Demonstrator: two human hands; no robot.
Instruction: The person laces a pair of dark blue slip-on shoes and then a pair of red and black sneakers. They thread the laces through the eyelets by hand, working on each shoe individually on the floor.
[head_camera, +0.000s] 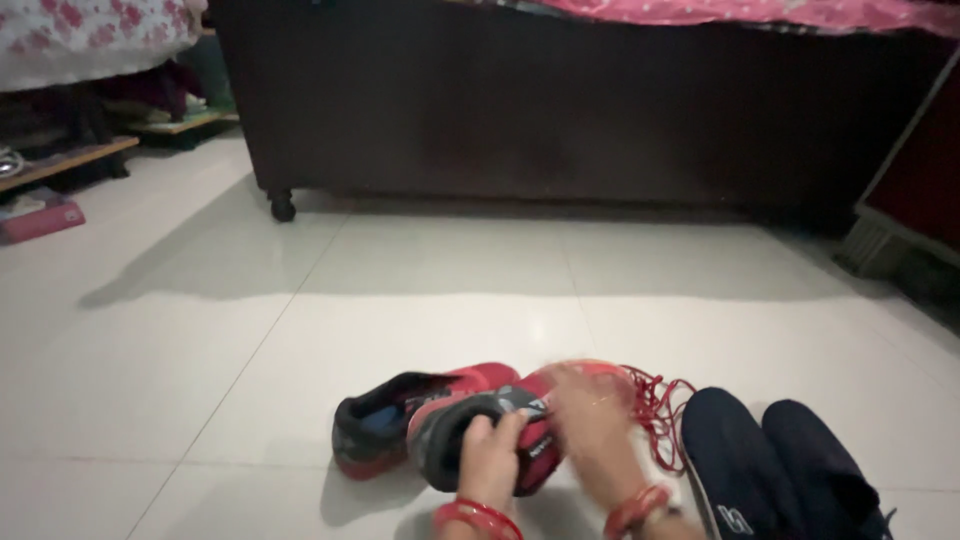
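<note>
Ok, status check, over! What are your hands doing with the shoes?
Left hand grips red shoe at its collar. Right hand blurred over its toe. Red lace loose. Dark blue shoes close by.

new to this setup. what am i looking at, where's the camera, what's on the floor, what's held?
No machine here: one camera sits on a person's head and looks down at their own two bare hands. The left hand grips the heel opening of a red and grey sports shoe. The right hand is blurred over the shoe's front, beside loose red laces; its grip cannot be told. The matching second red and grey shoe lies on the white tiled floor, and a pair of dark navy shoes lies to the right. Behind stands a dark wooden bed frame.
</note>
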